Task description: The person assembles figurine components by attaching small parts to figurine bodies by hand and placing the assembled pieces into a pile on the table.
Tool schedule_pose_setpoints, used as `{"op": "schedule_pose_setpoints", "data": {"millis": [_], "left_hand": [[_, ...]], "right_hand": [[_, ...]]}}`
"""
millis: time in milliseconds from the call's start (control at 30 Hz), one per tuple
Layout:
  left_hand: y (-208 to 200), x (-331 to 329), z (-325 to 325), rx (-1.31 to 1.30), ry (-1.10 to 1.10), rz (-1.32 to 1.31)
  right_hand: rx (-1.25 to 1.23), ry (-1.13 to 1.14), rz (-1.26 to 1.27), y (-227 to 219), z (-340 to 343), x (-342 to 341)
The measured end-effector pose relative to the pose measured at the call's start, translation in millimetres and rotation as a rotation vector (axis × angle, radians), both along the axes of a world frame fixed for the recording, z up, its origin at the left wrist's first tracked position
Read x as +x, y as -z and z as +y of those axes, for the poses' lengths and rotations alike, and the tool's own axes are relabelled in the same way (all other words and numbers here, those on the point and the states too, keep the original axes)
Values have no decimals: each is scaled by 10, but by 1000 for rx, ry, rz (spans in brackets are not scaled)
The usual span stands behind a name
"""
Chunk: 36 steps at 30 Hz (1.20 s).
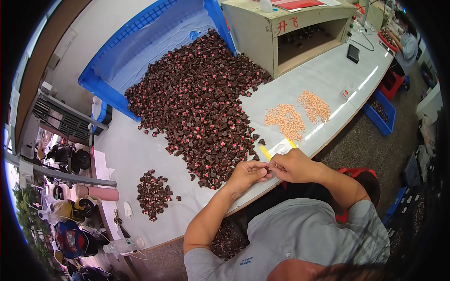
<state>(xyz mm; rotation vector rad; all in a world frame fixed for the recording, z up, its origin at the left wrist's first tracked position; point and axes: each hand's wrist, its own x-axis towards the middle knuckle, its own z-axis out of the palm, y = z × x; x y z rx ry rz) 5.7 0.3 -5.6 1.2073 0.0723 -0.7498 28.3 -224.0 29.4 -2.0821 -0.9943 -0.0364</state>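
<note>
My left hand (248, 177) is closed at the table's front edge, pinching a small dark piece (268, 171) between thumb and fingers. Right against it, my right hand (293, 166) is bent over with its fingertips closed at the same piece; whatever else they hold is hidden. Just beyond both hands lies a small clear-white item (281, 149) between yellow strips (265, 152). A big heap of small dark brown pieces with pink-red spots (197, 112) spreads ahead and to the left. Two patches of tiny beige parts (285, 121) lie ahead to the right.
A smaller heap of dark pieces (153, 195) sits at the left. The big heap spills from a tipped blue crate (108, 93). An open-fronted beige box machine (255, 40) stands at the back. A black device (353, 54) lies to its right; a person (407, 47) sits farther off.
</note>
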Motion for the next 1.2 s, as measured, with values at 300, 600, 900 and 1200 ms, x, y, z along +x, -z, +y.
{"op": "schedule_pose_setpoints", "data": {"millis": [300,600,900,1200], "left_hand": [[50,-25,18,-21,-28,-5],[10,-5,-12,-13,-21,-11],[-51,-17,6,61,26,-25],[-28,-13,9,-10,0,-34]], "right_hand": [[-24,-4,-77,46,54,-30],[262,220,218,39,-163,6],[-300,790,-93,-6,-1184,554],[-440,640,-93,84,-1094,626]]}}
